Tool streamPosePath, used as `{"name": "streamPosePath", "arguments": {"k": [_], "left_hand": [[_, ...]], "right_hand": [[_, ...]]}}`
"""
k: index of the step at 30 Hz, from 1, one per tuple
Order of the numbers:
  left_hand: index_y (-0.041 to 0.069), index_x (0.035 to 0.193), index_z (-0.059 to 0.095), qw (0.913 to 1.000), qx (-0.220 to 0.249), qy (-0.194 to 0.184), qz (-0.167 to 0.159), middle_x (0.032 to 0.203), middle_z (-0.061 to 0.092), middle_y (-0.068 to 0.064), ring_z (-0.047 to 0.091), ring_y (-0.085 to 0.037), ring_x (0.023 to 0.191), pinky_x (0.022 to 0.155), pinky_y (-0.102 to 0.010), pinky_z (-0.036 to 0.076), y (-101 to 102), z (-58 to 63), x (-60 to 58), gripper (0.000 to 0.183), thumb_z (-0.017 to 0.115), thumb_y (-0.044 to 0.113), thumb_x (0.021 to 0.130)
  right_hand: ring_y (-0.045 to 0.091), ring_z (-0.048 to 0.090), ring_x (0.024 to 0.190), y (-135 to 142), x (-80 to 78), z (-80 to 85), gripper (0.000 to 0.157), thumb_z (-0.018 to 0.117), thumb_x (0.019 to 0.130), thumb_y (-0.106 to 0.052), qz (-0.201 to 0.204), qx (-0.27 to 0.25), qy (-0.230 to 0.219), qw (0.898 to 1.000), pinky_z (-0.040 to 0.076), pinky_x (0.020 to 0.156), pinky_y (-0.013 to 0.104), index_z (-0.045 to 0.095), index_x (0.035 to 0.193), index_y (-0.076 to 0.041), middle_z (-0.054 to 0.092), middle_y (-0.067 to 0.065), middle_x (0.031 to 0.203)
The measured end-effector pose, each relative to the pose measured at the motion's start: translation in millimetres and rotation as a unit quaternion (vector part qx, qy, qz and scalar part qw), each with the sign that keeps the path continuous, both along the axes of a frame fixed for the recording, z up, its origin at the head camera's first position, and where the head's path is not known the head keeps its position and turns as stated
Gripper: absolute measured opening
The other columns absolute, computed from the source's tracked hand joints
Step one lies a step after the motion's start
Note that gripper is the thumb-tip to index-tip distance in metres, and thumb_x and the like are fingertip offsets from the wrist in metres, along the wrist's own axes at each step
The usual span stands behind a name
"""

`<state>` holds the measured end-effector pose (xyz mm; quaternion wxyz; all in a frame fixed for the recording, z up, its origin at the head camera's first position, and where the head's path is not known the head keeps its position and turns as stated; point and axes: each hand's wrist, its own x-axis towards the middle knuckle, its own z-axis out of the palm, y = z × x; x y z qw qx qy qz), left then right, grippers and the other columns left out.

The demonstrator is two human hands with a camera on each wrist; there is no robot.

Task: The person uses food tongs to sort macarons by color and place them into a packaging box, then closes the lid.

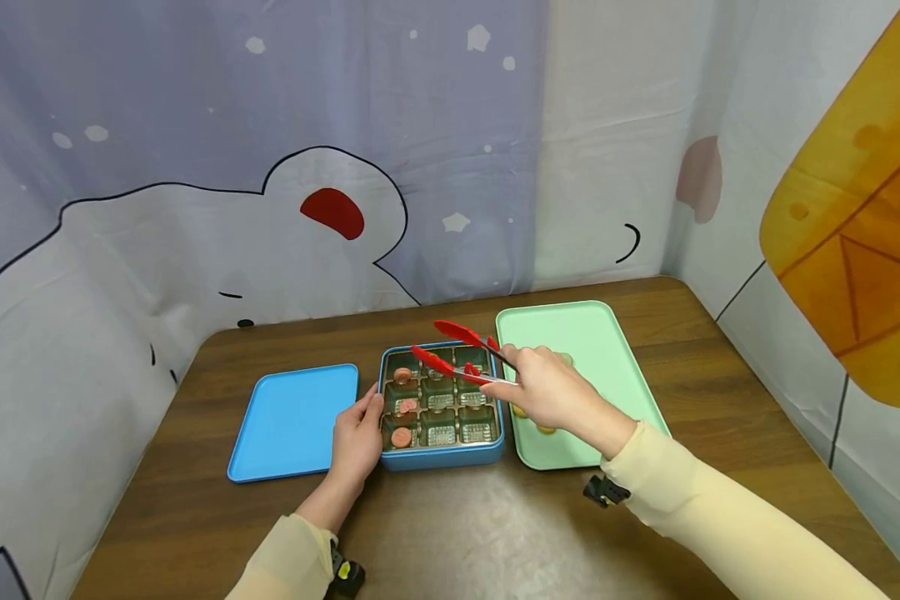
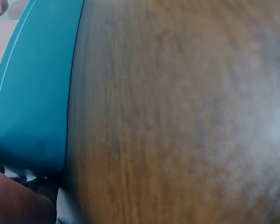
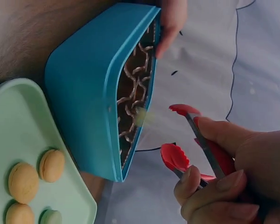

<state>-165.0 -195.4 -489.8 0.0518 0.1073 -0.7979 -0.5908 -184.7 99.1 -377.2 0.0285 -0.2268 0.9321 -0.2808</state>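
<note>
Head cam, tongs in R hand, abv box

The right grip has curled fingers opposite its thumb, right forearm slanting back rightward. Left of it, the left grip points forward, left forearm angling back leftward.

Wearing pale-yellow long sleeves. Black wrist camera strapped on at right, another with yellow-green mark at left.

Brown wooden tabletop, printed backdrop cloth, white stars, orange shape at right
</note>
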Motion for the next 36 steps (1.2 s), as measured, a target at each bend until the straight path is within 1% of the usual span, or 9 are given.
{"name": "streamPosePath", "arguments": {"k": [7, 13, 15, 18, 20, 26, 30, 35, 36], "left_hand": [[0.007, 0.157, 0.052, 1.0000, 0.003, 0.000, -0.002, 0.143, 0.063, -0.019, 0.059, -0.035, 0.131, 0.102, -0.051, 0.053, 0, 0.7, 0.1, 0.045, 0.046, 0.025, 0.116], [0.007, 0.156, 0.053, 1.0000, -0.006, 0.002, -0.004, 0.146, 0.061, -0.021, 0.056, -0.037, 0.133, 0.101, -0.049, 0.053, 1, 2.1, 1.3, 0.044, 0.047, 0.024, 0.116], [0.007, 0.156, 0.053, 0.9999, -0.010, 0.000, -0.002, 0.147, 0.060, -0.020, 0.057, -0.038, 0.130, 0.089, -0.042, 0.055, 0, 2.4, 1.1, 0.044, 0.047, 0.024, 0.116], [0.007, 0.155, 0.054, 0.9999, -0.014, -0.004, 0.002, 0.149, 0.059, -0.019, 0.059, -0.037, 0.125, 0.068, -0.032, 0.047, 0, 2.2, 0.7, 0.043, 0.048, 0.024, 0.116], [0.007, 0.155, 0.054, 0.9999, -0.015, -0.005, 0.003, 0.148, 0.059, -0.019, 0.060, -0.038, 0.119, 0.061, -0.030, 0.040, -1, 2.0, 0.3, 0.043, 0.047, 0.024, 0.116], [0.009, 0.157, 0.052, 0.9995, -0.026, -0.016, 0.006, 0.140, 0.064, -0.019, 0.055, -0.035, 0.091, 0.060, -0.030, 0.034, -2, 1.5, 1.0, 0.045, 0.047, 0.026, 0.116], [0.010, 0.157, 0.052, 0.9996, -0.021, -0.015, 0.005, 0.141, 0.064, -0.019, 0.052, -0.030, 0.082, 0.057, -0.032, 0.032, -2, 1.7, 0.6, 0.045, 0.046, 0.027, 0.116], [0.009, 0.157, 0.052, 0.9997, -0.014, -0.017, 0.006, 0.146, 0.061, -0.019, 0.061, -0.034, 0.102, 0.058, -0.032, 0.035, -1, 2.4, 0.4, 0.045, 0.046, 0.028, 0.116], [0.009, 0.157, 0.052, 0.9997, -0.014, -0.017, 0.005, 0.148, 0.060, -0.019, 0.062, -0.035, 0.110, 0.062, -0.033, 0.040, -1, 2.5, 0.3, 0.045, 0.046, 0.028, 0.116]], "right_hand": [[0.012, 0.036, 0.046, 26, -1.0, 3.7, 0.037, 0.078, 0.098, -0.039, -0.025, -0.032, 0.002, 0.999, 0.032, 0.050, 0.031, 0.055, 0.087, -0.012, 0.040, -0.004, 0.054], [0.015, 0.038, 0.054, 67, -1.3, 7.9, 0.041, 0.078, 0.098, -0.041, -0.066, -0.021, 0.027, 0.997, 0.034, 0.054, 0.033, 0.051, 0.081, -0.016, 0.039, -0.005, 0.058], [0.015, 0.038, 0.055, 80, -0.8, 6.0, 0.042, 0.078, 0.098, -0.042, -0.077, -0.018, 0.030, 0.996, 0.034, 0.054, 0.033, 0.050, 0.079, -0.016, 0.038, -0.005, 0.058], [0.015, 0.038, 0.055, 96, 0.8, 1.0, 0.043, 0.077, 0.098, -0.040, -0.091, -0.010, 0.028, 0.995, 0.034, 0.053, 0.033, 0.048, 0.078, -0.015, 0.037, -0.005, 0.058], [0.015, 0.037, 0.055, 106, 3.0, -3.3, 0.044, 0.077, 0.099, -0.040, -0.098, -0.005, 0.023, 0.995, 0.033, 0.054, 0.033, 0.047, 0.078, -0.015, 0.035, -0.005, 0.057], [0.016, 0.040, 0.057, 124, 7.3, -16.9, 0.042, 0.076, 0.099, -0.042, -0.108, 0.007, 0.018, 0.994, 0.033, 0.054, 0.033, 0.052, 0.080, -0.013, 0.039, -0.004, 0.059], [0.017, 0.040, 0.059, 130, 8.6, -24.1, 0.039, 0.077, 0.098, -0.038, -0.112, 0.016, 0.015, 0.993, 0.033, 0.054, 0.034, 0.055, 0.081, -0.012, 0.040, -0.002, 0.062], [0.018, 0.037, 0.058, 135, 10.6, -31.8, 0.037, 0.079, 0.097, -0.036, -0.120, 0.031, 0.007, 0.992, 0.031, 0.053, 0.034, 0.057, 0.082, -0.012, 0.037, -0.003, 0.062], [0.018, 0.037, 0.058, 136, 11.1, -33.4, 0.036, 0.079, 0.097, -0.036, -0.120, 0.033, 0.005, 0.992, 0.031, 0.053, 0.034, 0.058, 0.083, -0.011, 0.037, -0.003, 0.062]]}}
